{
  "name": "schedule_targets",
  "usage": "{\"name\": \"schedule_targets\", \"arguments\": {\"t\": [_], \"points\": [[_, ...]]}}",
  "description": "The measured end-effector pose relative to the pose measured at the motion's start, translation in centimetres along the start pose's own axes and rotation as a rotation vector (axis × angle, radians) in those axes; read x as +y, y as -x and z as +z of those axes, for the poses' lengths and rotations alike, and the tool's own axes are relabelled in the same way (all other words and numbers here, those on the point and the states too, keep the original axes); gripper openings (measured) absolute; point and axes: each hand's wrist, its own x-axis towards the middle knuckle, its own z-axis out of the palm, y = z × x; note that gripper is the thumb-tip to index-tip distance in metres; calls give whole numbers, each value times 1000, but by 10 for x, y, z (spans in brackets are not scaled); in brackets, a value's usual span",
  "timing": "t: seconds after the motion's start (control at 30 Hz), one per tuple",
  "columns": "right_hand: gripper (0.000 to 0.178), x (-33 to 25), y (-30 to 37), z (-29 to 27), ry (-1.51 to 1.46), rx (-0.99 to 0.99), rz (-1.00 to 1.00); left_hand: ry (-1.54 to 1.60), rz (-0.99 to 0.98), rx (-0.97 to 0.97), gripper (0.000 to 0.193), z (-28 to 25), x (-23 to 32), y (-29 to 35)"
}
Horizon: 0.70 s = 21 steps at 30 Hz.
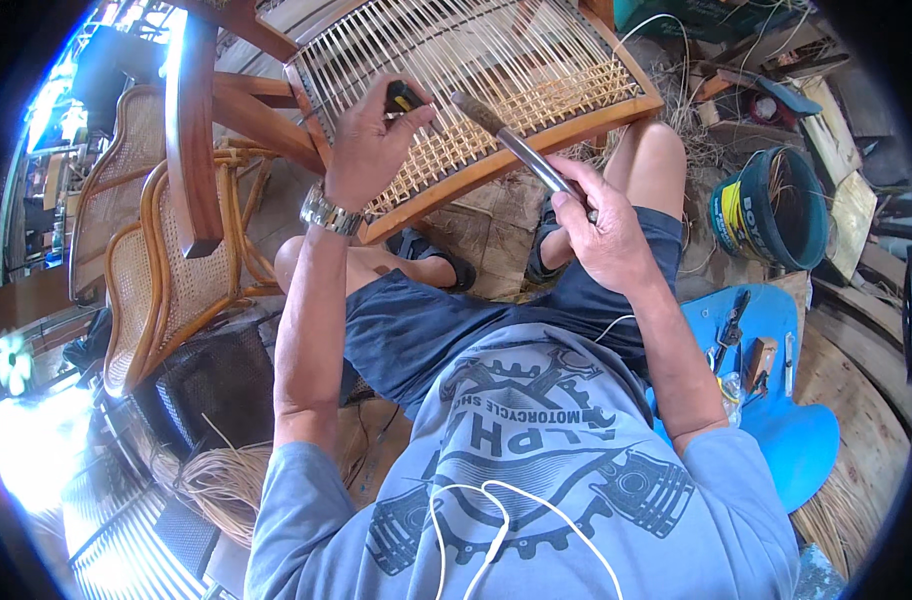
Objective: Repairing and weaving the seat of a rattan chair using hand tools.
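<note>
A wooden chair frame (516,158) rests tilted across my knees, strung with pale cane strands (406,45). Along its near side runs a band of woven cane (456,150). My left hand (369,145), wearing a metal watch, is closed round a short tool with a black-and-yellow handle (404,97) over the left part of the weave; its tip is hidden. In my right hand (606,235) is a rod-like tool with a silver shaft (536,160) and a worn brown end, which points at the weave near my left hand. Whether it is a hammer I cannot tell.
Rattan chairs with cane panels (181,270) stand at left, beside an upright wooden leg (191,130). A dark green bucket (776,210) sits at right. Below it, a blue plastic seat (746,320) carries small tools. Cane bundles (226,480) lie at lower left.
</note>
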Motion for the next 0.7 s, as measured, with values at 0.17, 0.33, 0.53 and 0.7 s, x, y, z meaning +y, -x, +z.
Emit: {"name": "schedule_targets", "arguments": {"t": [0.17,0.33,0.53,0.7], "points": [[35,12,-1,3,9,-47,-18,-42,-12,-68,20,6,-5,-2],[36,12,18,-4,-29,-27,79,38,52,14,19,2,24,1],[37,10,15,4,-38,46,31,-94,-76,-129,18,8,13,4],[35,13,24,-6,-103,-33,150,89,-24,13,18,3,14,9]]}}
